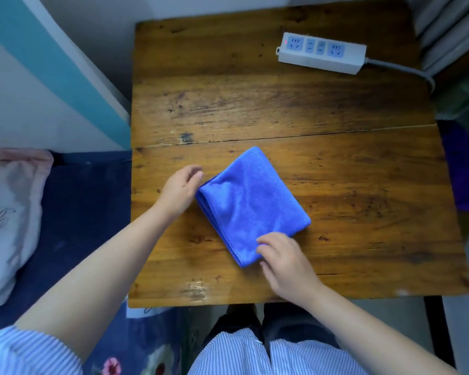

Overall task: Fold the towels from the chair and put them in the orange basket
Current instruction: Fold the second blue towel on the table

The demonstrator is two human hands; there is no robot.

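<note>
A blue towel (pixel 251 204) lies folded into a small square, turned like a diamond, on the wooden table (pixel 282 104). My left hand (pixel 180 189) is at the towel's left corner, fingers loosely curled against the folded edge. My right hand (pixel 284 259) rests on the towel's near corner with its fingers bent over the cloth. Neither the chair nor the orange basket is in view.
A white power strip (pixel 322 52) with a grey cable lies at the table's far right. A bed with dark blue bedding (pixel 87 212) and a pale pillow (pixel 8 217) is to the left. Purple fabric (pixel 466 171) sits past the table's right edge.
</note>
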